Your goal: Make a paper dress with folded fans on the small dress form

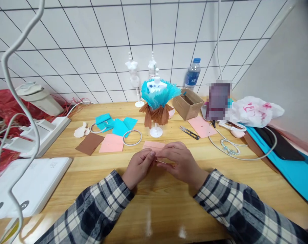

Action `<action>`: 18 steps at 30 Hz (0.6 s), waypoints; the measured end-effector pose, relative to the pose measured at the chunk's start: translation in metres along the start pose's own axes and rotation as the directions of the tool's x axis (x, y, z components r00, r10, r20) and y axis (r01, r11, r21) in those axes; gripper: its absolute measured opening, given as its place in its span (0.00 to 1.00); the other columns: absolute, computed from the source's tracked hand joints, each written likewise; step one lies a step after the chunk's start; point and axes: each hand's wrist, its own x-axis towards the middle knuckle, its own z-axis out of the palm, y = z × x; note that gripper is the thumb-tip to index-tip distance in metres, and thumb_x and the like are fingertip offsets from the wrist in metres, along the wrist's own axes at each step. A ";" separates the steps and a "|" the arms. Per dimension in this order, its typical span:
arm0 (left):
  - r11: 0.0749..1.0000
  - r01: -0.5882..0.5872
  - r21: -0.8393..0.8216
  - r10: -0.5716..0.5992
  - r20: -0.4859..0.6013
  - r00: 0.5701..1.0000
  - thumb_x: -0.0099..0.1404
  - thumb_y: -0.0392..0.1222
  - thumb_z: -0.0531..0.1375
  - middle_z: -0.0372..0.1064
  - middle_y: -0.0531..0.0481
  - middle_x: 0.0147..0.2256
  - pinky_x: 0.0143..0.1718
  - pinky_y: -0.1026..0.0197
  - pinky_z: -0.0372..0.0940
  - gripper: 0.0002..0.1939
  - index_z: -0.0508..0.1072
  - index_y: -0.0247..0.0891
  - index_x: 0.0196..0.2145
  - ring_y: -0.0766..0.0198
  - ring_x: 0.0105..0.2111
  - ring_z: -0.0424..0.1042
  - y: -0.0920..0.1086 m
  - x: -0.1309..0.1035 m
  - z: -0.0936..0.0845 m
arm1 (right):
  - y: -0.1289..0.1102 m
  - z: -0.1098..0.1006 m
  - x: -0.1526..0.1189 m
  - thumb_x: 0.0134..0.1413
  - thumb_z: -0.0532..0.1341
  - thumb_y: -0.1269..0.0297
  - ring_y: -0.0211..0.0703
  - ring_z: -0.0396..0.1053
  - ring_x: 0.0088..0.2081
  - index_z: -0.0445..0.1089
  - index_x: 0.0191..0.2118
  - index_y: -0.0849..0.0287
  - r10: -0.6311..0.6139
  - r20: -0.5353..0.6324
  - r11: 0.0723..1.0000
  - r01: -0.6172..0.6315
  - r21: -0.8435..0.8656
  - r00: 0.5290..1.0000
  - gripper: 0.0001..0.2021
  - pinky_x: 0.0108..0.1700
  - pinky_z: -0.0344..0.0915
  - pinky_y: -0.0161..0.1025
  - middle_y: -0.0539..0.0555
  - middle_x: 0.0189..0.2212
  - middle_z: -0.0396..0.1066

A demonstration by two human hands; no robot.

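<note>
Between my two hands is a piece of pink crepe paper [153, 145], its lower part hidden by my fingers. My left hand [140, 166] is closed, thumb and fingers pinching the paper's left side. My right hand [181, 163] has its fingers bent over the right side of the same piece. Just beyond them stands a small white dress form [156, 131], wearing a ruffled blue paper top [161, 95] and a pleated brown paper layer [157, 116]. To the left lie a pink square [111, 143], a brown square [90, 144], blue pieces [123, 126] and a ring bangle [132, 145].
Thread snips [190, 133] lie right of the dress form, near a cardboard box [189, 105] and a water bottle [193, 74]. A cable loop surrounds a beaded bracelet [229, 147]. At left are a power strip [46, 137] and a white flat device [34, 183]; a white cable [8, 73] hangs in front.
</note>
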 end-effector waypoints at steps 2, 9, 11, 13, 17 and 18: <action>1.000 0.003 0.004 -0.003 -0.016 1.000 0.71 0.52 0.49 0.62 0.53 0.23 0.32 0.63 0.58 0.23 0.65 0.37 0.22 0.65 0.26 0.62 0.001 0.000 0.001 | -0.003 0.003 0.001 0.57 0.65 0.59 0.43 0.72 0.40 0.71 0.46 0.51 0.046 -0.007 0.999 -0.046 0.029 0.999 0.11 0.44 0.63 0.44 0.48 0.35 0.78; 0.999 0.031 0.035 -0.030 -0.021 0.999 0.71 0.52 0.50 0.68 0.50 0.27 0.37 0.62 0.61 0.22 0.73 0.36 0.30 0.62 0.31 0.67 0.005 0.001 0.004 | -0.010 0.002 0.001 0.55 0.65 0.58 0.45 0.72 0.43 0.69 0.48 0.55 0.160 -0.025 0.985 -0.158 0.071 0.987 0.15 0.46 0.64 0.44 0.53 0.42 0.77; 0.999 0.018 0.033 -0.018 -0.019 1.000 0.71 0.51 0.50 0.70 0.49 0.30 0.38 0.61 0.62 0.20 0.74 0.37 0.32 0.62 0.33 0.68 0.005 0.000 0.006 | -0.010 0.005 0.000 0.58 0.63 0.61 0.44 0.72 0.38 0.71 0.46 0.55 0.219 -0.038 0.975 -0.217 0.054 0.975 0.11 0.42 0.65 0.43 0.52 0.37 0.77; 0.999 0.011 0.039 -0.010 -0.027 1.000 0.71 0.51 0.49 0.69 0.50 0.28 0.37 0.62 0.62 0.21 0.71 0.37 0.28 0.62 0.32 0.67 0.006 0.000 0.007 | -0.009 0.007 -0.001 0.60 0.62 0.63 0.43 0.72 0.36 0.73 0.44 0.55 0.241 -0.040 0.970 -0.239 0.051 0.970 0.08 0.40 0.65 0.41 0.51 0.33 0.77; 0.992 -0.042 0.118 0.043 -0.013 0.999 0.72 0.48 0.50 0.68 0.51 0.27 0.35 0.62 0.62 0.19 0.70 0.37 0.27 0.63 0.31 0.67 0.007 -0.001 0.007 | -0.006 0.007 0.000 0.60 0.62 0.64 0.43 0.72 0.36 0.74 0.43 0.54 0.249 -0.056 0.963 -0.241 0.120 0.967 0.07 0.41 0.67 0.41 0.52 0.33 0.77; 0.983 -0.079 0.166 0.082 -0.006 0.997 0.71 0.47 0.51 0.68 0.50 0.28 0.36 0.61 0.62 0.17 0.71 0.37 0.29 0.63 0.32 0.67 0.007 -0.001 0.006 | -0.005 0.006 0.000 0.59 0.62 0.65 0.43 0.72 0.36 0.74 0.43 0.54 0.283 -0.056 0.950 -0.272 0.157 0.957 0.07 0.41 0.68 0.41 0.52 0.33 0.77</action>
